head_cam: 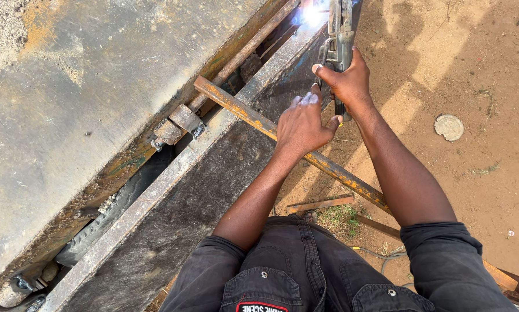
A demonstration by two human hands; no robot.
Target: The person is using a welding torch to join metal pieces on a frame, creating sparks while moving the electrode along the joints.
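My right hand (pixel 345 80) grips a metal welding electrode holder (pixel 338 34) that points up toward a bright blue-white arc (pixel 312 14) at the top edge of the view. My left hand (pixel 301 122) rests flat on a rusty angle-iron bar (pixel 236 107), fingers pressed down on it. The bar runs diagonally from the upper left down to the right, across a long grey steel beam (pixel 173 173). The arc sits where the beam meets the large steel body.
A big rusted steel plate (pixel 86 98) fills the left side, with a thin rusty rod (pixel 242 55) and a bolted bracket (pixel 177 124) along its edge. Sandy ground (pixel 473 86) lies to the right, with a round flat stone (pixel 449 127) and scrap metal strips (pixel 320 203).
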